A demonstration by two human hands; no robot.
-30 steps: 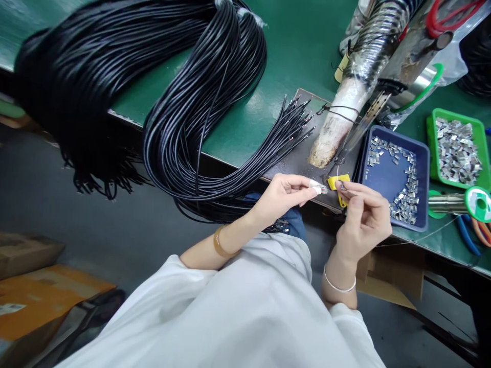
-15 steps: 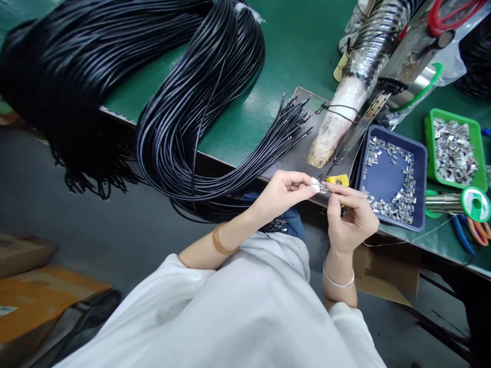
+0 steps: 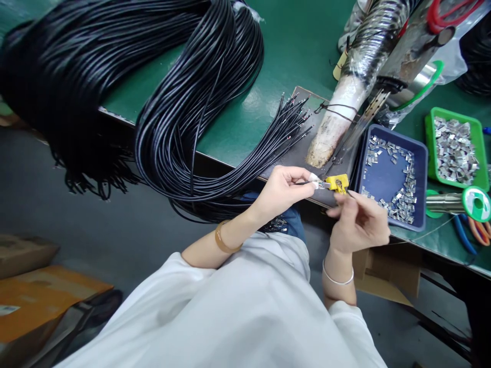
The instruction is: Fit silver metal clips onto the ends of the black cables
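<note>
My left hand point(image 3: 287, 185), its fingertips wrapped in white, pinches a black cable with a small metal connector point(image 3: 322, 184) at its end. The connector points at a yellow block point(image 3: 337, 181) on the edge of the dark board point(image 3: 303, 102). Just right of and below the block is my right hand point(image 3: 358, 220), its fingers closed and partly blurred; what they hold, if anything, I cannot make out. Above the hands, a soldering-iron-like tool point(image 3: 355, 130) slants down beside a white-wrapped duct point(image 3: 333, 122). More black cables point(image 3: 245, 168) lie to the left with stripped ends.
Metal connectors fill parts of a blue tray point(image 3: 383, 179) and a green tray point(image 3: 431, 148) at the right. A solder spool point(image 3: 475, 203) and pliers point(image 3: 464, 235) lie near the table's front edge. An orange carton point(image 3: 57, 291) sits low at the left.
My right hand has moved right and slightly down, away from the connector. The connector between the hands now shows more clearly, and more of the yellow block is uncovered.
</note>
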